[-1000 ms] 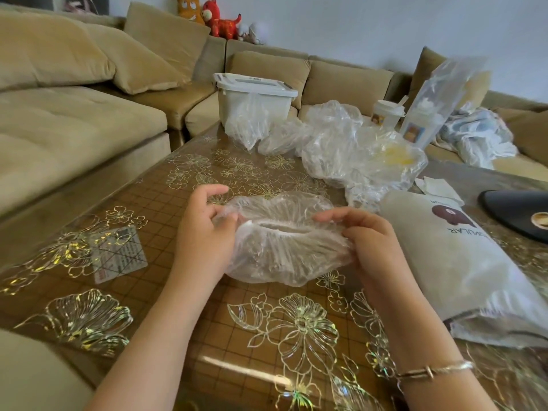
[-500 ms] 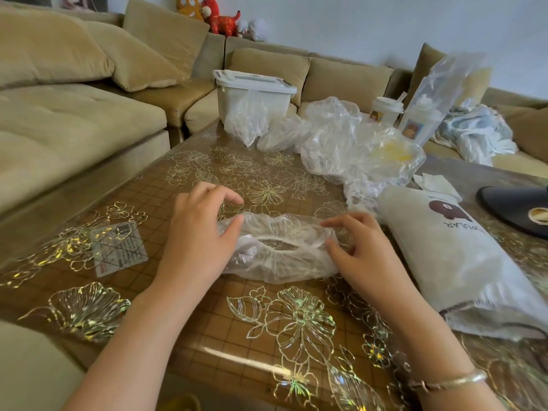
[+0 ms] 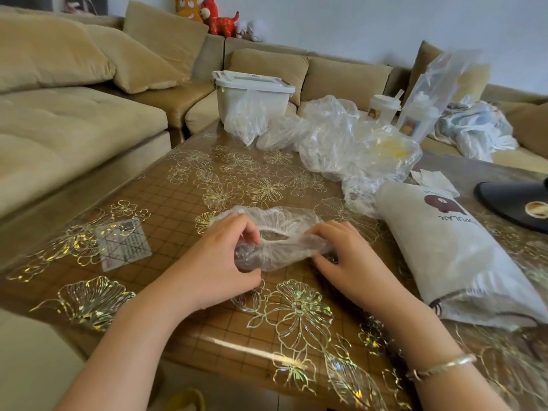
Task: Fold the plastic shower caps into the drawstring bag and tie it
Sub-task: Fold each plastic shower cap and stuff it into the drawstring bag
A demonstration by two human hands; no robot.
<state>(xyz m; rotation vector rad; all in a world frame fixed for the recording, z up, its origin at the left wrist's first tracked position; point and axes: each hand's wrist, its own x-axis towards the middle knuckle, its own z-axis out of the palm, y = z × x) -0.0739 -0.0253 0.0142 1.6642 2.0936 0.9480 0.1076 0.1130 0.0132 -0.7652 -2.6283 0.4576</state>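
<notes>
A clear plastic shower cap [image 3: 281,229] lies flattened on the flowered table [image 3: 207,185], its elastic opening facing up. My left hand [image 3: 219,259] pinches the cap's left end with curled fingers. My right hand [image 3: 350,256] holds the right end, fingers curled onto the plastic. To the right lies the white drawstring bag [image 3: 453,250] with a brown bear print, its mouth toward me. A heap of more clear shower caps [image 3: 335,137] sits at the table's far side.
A white lidded tub [image 3: 252,93] stands behind the heap, with two drink cups [image 3: 382,106] and a clear bag [image 3: 433,93] to its right. A black round object [image 3: 516,203] is at the far right. A small printed card [image 3: 123,243] lies left. Sofas surround the table.
The cap came down from being held open above the table and now lies flattened on it. Both hands moved closer together, gathering its ends inward.
</notes>
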